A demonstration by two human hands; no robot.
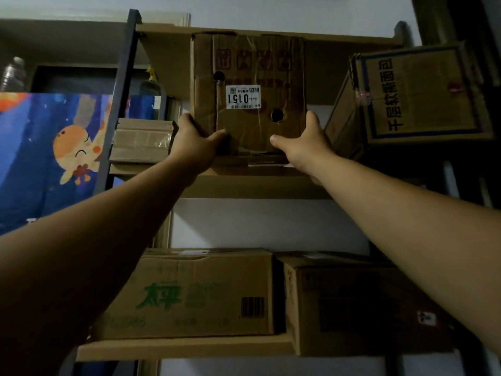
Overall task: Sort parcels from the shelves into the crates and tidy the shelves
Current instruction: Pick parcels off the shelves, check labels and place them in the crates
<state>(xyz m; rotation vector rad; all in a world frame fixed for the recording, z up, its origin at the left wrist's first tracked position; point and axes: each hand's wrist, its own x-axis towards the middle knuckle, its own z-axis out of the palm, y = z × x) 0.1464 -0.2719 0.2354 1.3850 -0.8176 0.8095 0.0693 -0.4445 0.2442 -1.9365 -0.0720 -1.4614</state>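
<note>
While it is gripped, creased, labelled box [249, 126]

Stands on a dark metal post [119, 104] at left. Bears on the middle board [244, 185] a small taped box [141, 139] at left, a tall carton [249, 85] with a white label upright at centre, and a tilted carton with blue print [423, 96] at right, base hidden. Holds on the lower board [184, 346] a carton with green lettering [189, 294], just beside a plain brown carton [366, 308] set further forward.
</note>
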